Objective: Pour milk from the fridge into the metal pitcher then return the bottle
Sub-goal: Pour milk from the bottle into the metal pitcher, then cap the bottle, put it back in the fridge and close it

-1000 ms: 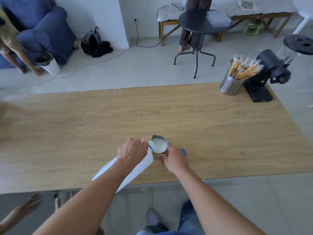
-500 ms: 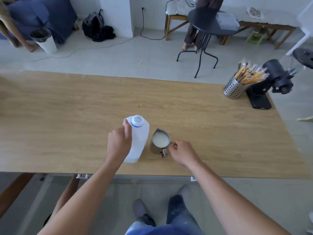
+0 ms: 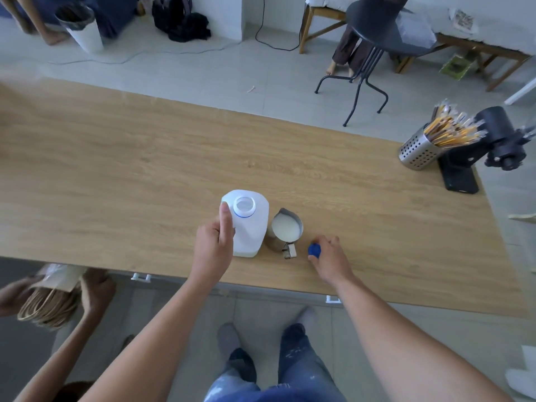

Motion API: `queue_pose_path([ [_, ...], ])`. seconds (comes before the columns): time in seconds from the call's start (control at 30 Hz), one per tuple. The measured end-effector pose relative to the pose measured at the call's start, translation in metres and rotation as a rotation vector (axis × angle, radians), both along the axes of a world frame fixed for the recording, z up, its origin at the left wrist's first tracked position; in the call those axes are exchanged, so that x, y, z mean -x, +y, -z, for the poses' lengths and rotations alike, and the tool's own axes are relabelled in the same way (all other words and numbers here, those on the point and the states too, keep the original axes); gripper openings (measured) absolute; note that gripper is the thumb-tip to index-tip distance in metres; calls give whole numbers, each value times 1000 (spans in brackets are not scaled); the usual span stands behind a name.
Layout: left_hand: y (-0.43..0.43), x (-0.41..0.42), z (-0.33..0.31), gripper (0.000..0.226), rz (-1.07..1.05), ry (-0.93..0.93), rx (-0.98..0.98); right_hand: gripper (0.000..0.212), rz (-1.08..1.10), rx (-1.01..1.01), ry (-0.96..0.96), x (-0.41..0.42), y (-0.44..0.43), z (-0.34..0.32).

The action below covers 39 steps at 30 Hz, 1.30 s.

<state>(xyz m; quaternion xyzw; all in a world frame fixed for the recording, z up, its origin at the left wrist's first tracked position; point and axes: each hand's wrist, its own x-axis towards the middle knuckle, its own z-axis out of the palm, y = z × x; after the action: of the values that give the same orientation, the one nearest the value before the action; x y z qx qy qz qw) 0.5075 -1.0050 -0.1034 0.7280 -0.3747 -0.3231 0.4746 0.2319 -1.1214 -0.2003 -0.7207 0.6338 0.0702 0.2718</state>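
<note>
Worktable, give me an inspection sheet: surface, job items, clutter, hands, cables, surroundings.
Surface: wooden table, no spills seen.
Job's things: bottle upright, uncapped; pitcher beside it, holding milk; blue cap at right fingers.
Clutter: perforated holder of sticks and black grinder, far right corner.
Hands: left hand grips the bottle; right hand closing on the cap.
Cables: black cable and a pale one on the floor, none on the table.
Surroundings: black stool, bench, bin, backpack; other people nearby.
</note>
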Motion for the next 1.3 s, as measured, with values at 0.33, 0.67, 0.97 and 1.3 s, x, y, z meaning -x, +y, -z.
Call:
queue_pose_path([
  [0.33, 2, 3, -4, 58, -32, 69, 26, 32, 94, 135, -193, -20, -11, -61],
  [0.67, -6, 13, -1, 58, -216, 241, 61, 35, -341, 196, -514, -116, 5, -199],
  [0.97, -11, -10, 6, 61, -156, 295, 27, 43, -725, 170, -175, -148, 4, -212],
  [1.3, -16, -32, 2, 62, -15, 270, -7, 48, -936, 197, 50, -163, 4, -233],
])
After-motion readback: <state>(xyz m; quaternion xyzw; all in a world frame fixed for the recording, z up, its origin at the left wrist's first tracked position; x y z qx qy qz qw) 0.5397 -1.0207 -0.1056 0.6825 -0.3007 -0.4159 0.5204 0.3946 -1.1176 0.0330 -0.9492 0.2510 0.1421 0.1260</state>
